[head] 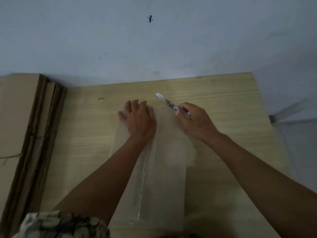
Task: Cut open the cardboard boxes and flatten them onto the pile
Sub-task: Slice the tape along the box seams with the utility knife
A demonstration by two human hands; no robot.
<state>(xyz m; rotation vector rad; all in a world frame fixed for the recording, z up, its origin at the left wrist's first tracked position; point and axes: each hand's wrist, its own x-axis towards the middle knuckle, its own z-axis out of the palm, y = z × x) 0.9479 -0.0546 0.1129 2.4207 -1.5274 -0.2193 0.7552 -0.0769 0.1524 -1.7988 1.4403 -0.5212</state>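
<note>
— Pale wood table [214,93] against a grey-blue wall [120,40], and the cardboard box [164,177] lies lengthwise in the middle of it, running from the near edge toward the far side, with a taped seam [143,172] down its top. Where would you start the cut?

— At the far end, I'd judge, where both hands already are. His left hand [137,115] lies flat on the box with the fingers straight, pressing it down; the right hand [193,119] has its fingers curled round the knife [169,103], whose pale tip points away toward the wall.

— So draw it along the seam?

— Yes, shallow and steady (the frame is blurred there, so I cannot tell whether the blade touches the cardboard yet). Keep the pressing hand to the side of the seam, never ahead of the blade.

— And afterwards?

— Flatten it onto the pile [25,126] of cardboard at the left edge of the table.
</note>
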